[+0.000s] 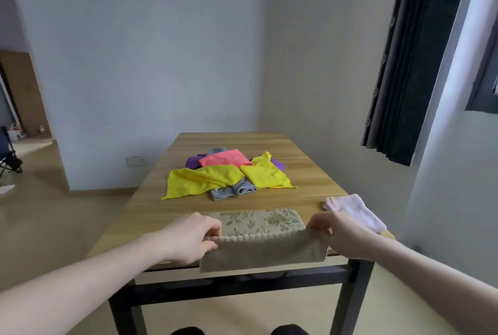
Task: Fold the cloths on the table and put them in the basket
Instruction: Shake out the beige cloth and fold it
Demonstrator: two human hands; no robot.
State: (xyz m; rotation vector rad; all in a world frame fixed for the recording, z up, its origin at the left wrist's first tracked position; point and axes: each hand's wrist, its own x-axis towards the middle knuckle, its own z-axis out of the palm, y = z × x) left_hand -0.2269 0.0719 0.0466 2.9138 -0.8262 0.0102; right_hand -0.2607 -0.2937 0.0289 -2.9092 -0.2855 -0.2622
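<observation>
A rectangular wooden table with black metal legs [151,205] fills the middle of the room, its far end close to a white wall. A dark pleated curtain [409,65] hangs at the far right. On the table's centre lies a heap of loose cloths: two bright yellow ones [199,181], a coral-pink one [225,158], a purple one [192,162] and a grey knitted one [231,191]. A beige cloth with a green floral print [258,224] lies at the near edge, its near part lifted. The left hand [188,237] pinches its left end; the right hand [339,235] pinches its right end. A pale pink cloth [355,210] sits at the near right corner.
</observation>
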